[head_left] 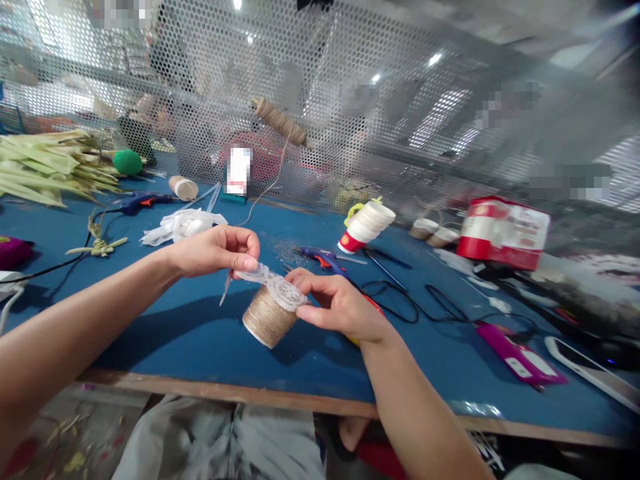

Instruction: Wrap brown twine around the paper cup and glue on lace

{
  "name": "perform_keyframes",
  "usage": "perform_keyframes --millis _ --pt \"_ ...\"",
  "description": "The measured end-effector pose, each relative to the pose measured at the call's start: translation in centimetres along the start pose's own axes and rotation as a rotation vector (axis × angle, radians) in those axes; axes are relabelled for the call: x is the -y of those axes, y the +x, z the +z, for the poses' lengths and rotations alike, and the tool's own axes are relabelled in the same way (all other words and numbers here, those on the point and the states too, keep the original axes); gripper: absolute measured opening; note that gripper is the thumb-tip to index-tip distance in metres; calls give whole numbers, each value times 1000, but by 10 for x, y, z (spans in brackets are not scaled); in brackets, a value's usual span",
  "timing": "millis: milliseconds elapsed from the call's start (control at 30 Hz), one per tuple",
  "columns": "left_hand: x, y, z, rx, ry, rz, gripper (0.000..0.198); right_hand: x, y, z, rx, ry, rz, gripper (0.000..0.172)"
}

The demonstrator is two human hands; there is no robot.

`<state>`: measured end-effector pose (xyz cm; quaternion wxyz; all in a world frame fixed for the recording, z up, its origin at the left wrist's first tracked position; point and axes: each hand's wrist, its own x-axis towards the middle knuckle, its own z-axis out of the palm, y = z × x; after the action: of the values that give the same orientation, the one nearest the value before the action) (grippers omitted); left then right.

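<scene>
A small cup wrapped in brown twine [269,316] is tilted above the blue table [200,340], near the front edge. White lace ribbon [286,292] lies along its upper rim. My left hand [220,252] pinches the lace between thumb and fingers, up and to the left of the cup; a loose end hangs below that hand. My right hand [334,303] grips the cup and lace at the upper right side, fingers partly hidden behind the rim.
Behind the hands lie a white lace bundle [185,225], a blue glue gun [324,259] with black cables and stacked paper cups [367,225]. A twine spool [283,123] hangs on the mesh screen. Pale husks [50,163] lie left; a red package [504,232] stands right.
</scene>
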<state>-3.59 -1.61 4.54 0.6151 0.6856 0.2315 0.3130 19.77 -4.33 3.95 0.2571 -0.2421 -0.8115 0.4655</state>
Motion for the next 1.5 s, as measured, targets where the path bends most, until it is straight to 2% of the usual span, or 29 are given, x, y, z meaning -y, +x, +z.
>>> perform_keyframes --millis 167,333,567,1167,1267,1433,1500 --pt "1 0 1 56 -48 -39 31 -1 1 0 1 -4 -6 2" --pt "8 4 -1 25 10 -76 26 2 -1 1 20 35 -8 3" --pt "15 7 1 8 39 -78 23 5 -2 3 17 37 -30 4" --pt "31 10 11 59 -16 -61 27 9 -2 8 15 81 -57 4" --pt "35 13 10 -6 79 -58 32 8 -2 8 -22 54 -57 4" --pt "38 18 6 -351 165 -96 36 1 1 5 -200 -90 -105 3" --pt "35 17 6 -384 108 -113 42 -2 3 4 -280 -145 -120 3"
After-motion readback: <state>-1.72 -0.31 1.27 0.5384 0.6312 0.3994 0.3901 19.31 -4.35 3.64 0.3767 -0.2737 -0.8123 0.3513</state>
